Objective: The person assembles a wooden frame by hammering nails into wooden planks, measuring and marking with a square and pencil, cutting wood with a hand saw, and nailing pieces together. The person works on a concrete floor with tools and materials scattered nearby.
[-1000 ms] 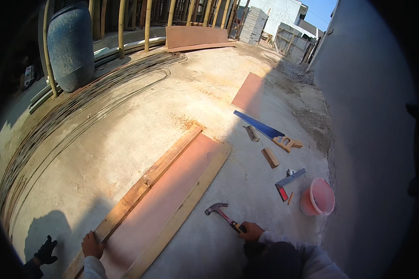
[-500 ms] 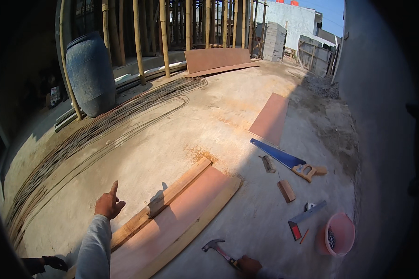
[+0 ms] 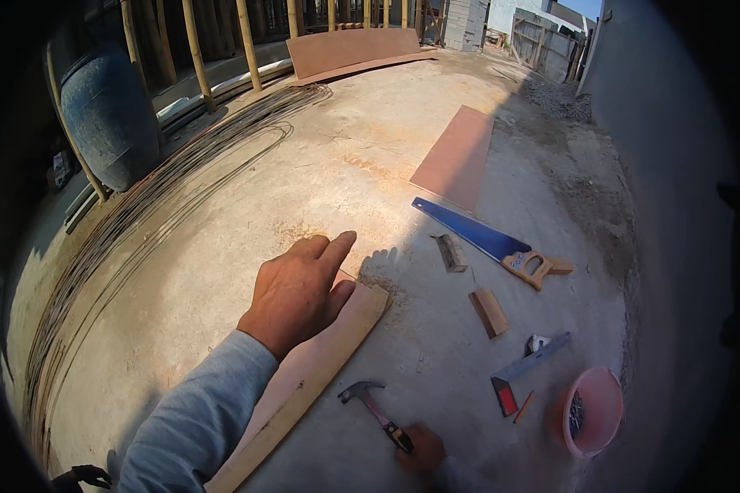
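Note:
My left hand (image 3: 300, 289) is raised over the far end of a long plywood board (image 3: 321, 361) on the concrete floor, index finger stretched forward, holding nothing. A narrow wooden batten lies along the board, mostly hidden by my arm. My right hand (image 3: 422, 448) is low near the bottom edge, closed around the handle of a claw hammer (image 3: 374, 403) whose head rests on the floor beside the board.
A blue hand saw (image 3: 485, 240), two small wood blocks (image 3: 452, 252) (image 3: 489, 312), a square (image 3: 526, 370) and a pink bucket (image 3: 594, 411) lie to the right. Another plywood sheet (image 3: 456, 156) lies farther off. Steel rods (image 3: 140, 222) curve along the left, by a blue barrel (image 3: 107, 115).
My left hand lifted off the board's near end and came up and forward toward the board's far end. The view shifted forward; my right hand stays on the hammer.

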`<state>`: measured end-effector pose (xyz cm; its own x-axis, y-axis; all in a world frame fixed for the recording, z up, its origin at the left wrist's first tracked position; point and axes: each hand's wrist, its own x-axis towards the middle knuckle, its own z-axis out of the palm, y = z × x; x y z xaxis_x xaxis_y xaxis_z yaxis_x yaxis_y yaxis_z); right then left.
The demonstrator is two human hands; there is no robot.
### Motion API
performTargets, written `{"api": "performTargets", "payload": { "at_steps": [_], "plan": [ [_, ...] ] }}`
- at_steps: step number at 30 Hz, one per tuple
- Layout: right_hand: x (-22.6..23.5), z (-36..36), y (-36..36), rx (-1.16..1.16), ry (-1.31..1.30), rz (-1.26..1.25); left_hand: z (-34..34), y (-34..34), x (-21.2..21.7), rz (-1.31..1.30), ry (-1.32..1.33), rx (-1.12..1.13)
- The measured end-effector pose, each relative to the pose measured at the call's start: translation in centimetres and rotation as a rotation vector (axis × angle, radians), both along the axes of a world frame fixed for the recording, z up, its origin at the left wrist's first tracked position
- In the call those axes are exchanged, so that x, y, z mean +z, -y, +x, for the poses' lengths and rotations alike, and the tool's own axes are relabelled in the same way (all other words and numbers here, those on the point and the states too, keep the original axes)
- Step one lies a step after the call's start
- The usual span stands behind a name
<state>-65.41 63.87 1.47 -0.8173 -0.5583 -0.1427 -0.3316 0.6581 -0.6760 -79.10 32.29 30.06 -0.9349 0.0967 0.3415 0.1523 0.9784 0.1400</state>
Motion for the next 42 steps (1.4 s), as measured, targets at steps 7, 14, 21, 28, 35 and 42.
{"api": "performTargets", "payload": {
  "at_steps": [7, 14, 21, 28, 35, 42],
  "plan": [
    [1.1, -5.6, 0.0, 0.031, -0.034, -0.114, 11.0, 1.1, -21.0, 0.089, 0.612, 0.409],
    [0.1, -14.3, 3.0, -0.136, -0.213, -0.240, 15.2, -0.8, -26.6, 0.206, 0.618, 0.659],
    [-2.3, -19.9, 3.8, -0.068, -0.303, 0.057, 14.0, -1.1, -26.5, 0.236, 0.666, 0.702],
    [-2.0, -25.5, -4.7, -0.409, -0.384, 0.162, 13.7, -0.4, -25.8, 0.257, 0.788, 0.666],
    [-0.1, -30.0, -6.0, -0.569, -0.454, 0.184, 13.6, -0.4, -25.3, 0.276, 0.888, 0.686],
    [5.7, -29.5, 14.0, 0.038, -0.253, -0.048, 14.0, -0.2, -25.1, 0.328, 0.826, 0.664]
  ]
}}
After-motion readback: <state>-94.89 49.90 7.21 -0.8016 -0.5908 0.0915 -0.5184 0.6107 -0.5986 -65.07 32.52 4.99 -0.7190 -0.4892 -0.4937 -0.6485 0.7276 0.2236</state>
